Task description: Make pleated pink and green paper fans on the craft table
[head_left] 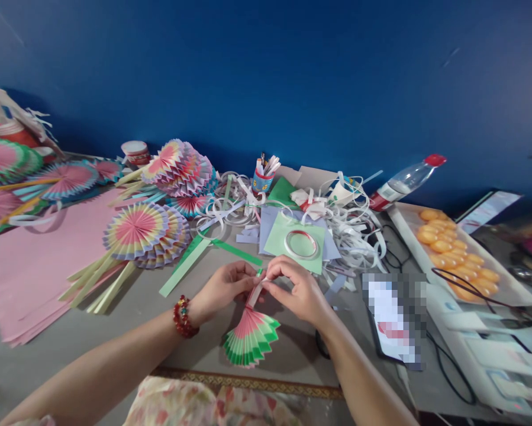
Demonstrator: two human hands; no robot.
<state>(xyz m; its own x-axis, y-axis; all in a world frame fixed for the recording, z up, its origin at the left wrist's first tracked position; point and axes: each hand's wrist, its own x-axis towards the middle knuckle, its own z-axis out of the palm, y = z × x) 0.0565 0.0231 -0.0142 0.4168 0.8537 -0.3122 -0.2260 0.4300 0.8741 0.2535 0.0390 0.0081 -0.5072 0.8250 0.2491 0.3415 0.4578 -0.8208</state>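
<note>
A pleated paper fan (251,334), pink at the centre with light and dark green bands toward its zigzag edge, hangs half spread near the table's front edge. My left hand (223,290), with a red bead bracelet at its wrist, pinches the fan's narrow folded end. From the other side my right hand (294,287) is closed on the same end, thumb and finger at a pale strip along it. A roll of double-sided tape (301,244) lies just beyond my hands on light green paper (276,236). Green paper strips (190,263) lie to the left.
Finished round paper fans (136,234) and pink sheets (48,254) cover the left side. Curled white strips (358,245) heap at the back, beside a pen cup (263,177). At right are a plastic bottle (403,183), a phone (392,325) and a tray of yellow-orange items (403,236).
</note>
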